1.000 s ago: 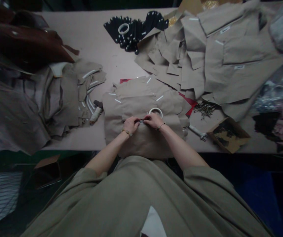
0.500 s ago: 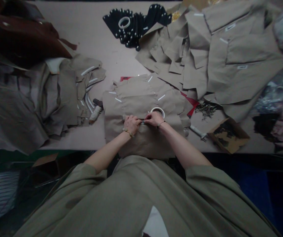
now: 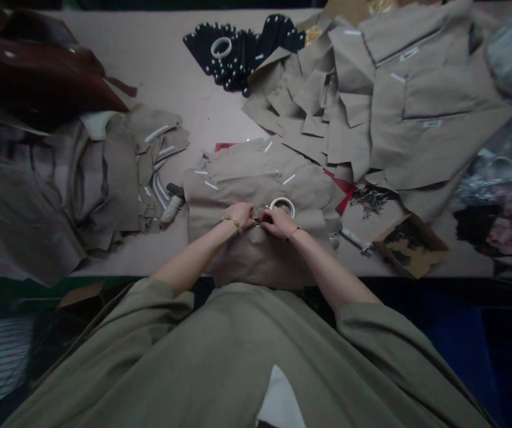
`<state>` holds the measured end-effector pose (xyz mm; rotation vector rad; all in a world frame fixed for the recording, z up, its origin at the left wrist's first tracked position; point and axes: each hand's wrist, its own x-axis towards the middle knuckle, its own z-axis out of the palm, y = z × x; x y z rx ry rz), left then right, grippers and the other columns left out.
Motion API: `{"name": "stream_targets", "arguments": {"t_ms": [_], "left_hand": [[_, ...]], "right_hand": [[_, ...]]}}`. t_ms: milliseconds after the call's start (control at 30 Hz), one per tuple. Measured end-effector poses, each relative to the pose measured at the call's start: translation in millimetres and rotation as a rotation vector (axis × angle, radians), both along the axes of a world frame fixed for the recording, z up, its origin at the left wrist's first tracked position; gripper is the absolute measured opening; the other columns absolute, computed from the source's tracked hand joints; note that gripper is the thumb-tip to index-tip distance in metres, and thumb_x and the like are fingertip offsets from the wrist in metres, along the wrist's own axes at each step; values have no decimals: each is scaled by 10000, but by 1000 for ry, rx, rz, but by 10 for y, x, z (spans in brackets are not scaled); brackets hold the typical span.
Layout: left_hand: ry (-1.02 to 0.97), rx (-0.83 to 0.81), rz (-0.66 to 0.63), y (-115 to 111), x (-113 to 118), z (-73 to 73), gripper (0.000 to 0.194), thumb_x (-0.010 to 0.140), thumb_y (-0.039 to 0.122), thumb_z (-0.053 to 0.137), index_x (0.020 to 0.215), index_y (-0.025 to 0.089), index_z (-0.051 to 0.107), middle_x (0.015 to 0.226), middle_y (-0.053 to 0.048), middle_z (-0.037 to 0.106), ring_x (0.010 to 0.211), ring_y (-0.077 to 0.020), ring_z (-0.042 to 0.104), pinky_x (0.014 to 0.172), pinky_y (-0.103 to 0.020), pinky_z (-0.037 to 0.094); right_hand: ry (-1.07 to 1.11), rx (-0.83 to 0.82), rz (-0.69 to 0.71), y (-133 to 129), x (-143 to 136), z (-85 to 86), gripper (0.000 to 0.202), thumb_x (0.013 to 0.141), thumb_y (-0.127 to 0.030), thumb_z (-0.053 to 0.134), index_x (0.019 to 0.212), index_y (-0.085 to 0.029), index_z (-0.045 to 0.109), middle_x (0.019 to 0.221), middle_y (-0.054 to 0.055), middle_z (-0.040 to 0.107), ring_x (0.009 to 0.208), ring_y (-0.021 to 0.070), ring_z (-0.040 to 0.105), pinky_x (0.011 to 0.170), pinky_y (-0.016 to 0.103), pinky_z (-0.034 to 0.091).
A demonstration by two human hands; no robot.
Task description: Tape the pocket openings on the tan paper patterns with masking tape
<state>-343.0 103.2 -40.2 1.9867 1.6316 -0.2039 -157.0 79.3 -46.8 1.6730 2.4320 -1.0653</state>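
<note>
A tan fabric piece (image 3: 256,255) with short white tape strips lies in front of me, its near part reaching the table's front edge. My left hand (image 3: 239,215) rests on it with bent, closed fingers. Close beside it, my right hand (image 3: 279,223) is closed in a pinch. The fingertips of both meet around a small spot on the fabric, and they hide what is between them. A roll of white tape (image 3: 292,207) lies on the fabric just beyond my right hand.
Tan fabric pieces are heaped at left (image 3: 117,178) and right (image 3: 416,131). A cardboard box (image 3: 432,241) with dark bits stands right, near a pile of small metal parts (image 3: 369,201). Dark pieces with white dots (image 3: 238,59) lie at the back, a thread cone (image 3: 172,211) left.
The small dark strip with pale marks seen between my fingertips is now mostly covered. My left hand has tilted and its fingers curled; my right hand has turned slightly. The view has shifted a little.
</note>
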Motion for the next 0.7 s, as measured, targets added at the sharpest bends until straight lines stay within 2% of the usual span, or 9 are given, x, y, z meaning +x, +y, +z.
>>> {"name": "stream_targets", "arguments": {"t_ms": [67,167,233,333,367,433,533,633,700], "left_hand": [[-146,83,-6,-169,-5,28,350,751,301,831,1058,171,724,1034,-101,760,942,-234,697,817,-298,526],[-555,159,5,-503,-16,90,475,821,277,772,1276,203,656,1125,-82,760,995,-203,715,856,-296,561],[-751,200,64,-733,4,149,342,877,284,715,1209,203,691,1091,-73,769,948,-181,722,805,-279,573],[-797,275,144,-1006,52,265,110,914,272,673,952,190,735,941,-60,771,830,-166,703,736,-270,559],[-777,295,152,-1071,61,309,107,924,266,657,901,190,728,897,-53,762,799,-163,689,732,-274,552],[-707,328,159,-1164,63,396,146,947,263,616,862,194,713,858,-47,741,779,-164,667,752,-289,548],[-581,373,187,-1237,44,495,181,977,292,557,970,207,717,988,-77,743,931,-199,673,853,-323,556],[-494,348,146,-1253,61,533,277,982,327,551,1208,244,688,1224,-90,717,1150,-230,642,965,-351,543],[-449,302,99,-1256,102,543,266,989,325,541,1186,256,704,1183,-83,733,1124,-232,655,974,-355,539]], "right_hand": [[83,38,5,-151,72,92,267,925,-207,541,1176,-154,613,1068,122,680,990,232,629,878,328,478],[243,98,-51,-509,88,251,379,977,-208,402,1347,-132,439,1131,150,686,962,235,654,839,344,503],[338,115,-79,-746,49,340,464,995,-206,357,1451,-137,314,1222,163,676,993,233,670,854,358,518],[373,97,-138,-968,-8,439,571,1010,-212,349,1558,-149,198,1282,160,666,1049,232,678,904,370,528],[356,74,-166,-1000,-15,469,572,1019,-231,359,1568,-157,220,1263,152,677,1040,232,683,903,364,530],[301,9,-223,-1018,-6,533,489,1037,-294,391,1517,-199,384,1199,117,708,1003,227,693,872,334,531],[222,-78,-267,-998,39,655,306,1043,-374,453,1251,-255,643,1091,58,746,976,214,701,836,280,512],[163,-67,-262,-992,68,760,272,1036,-388,479,1124,-267,706,1094,45,754,1015,209,695,852,257,490],[150,-32,-265,-996,69,771,273,1028,-394,487,1104,-276,721,1136,50,745,1050,210,681,862,256,482]]}}
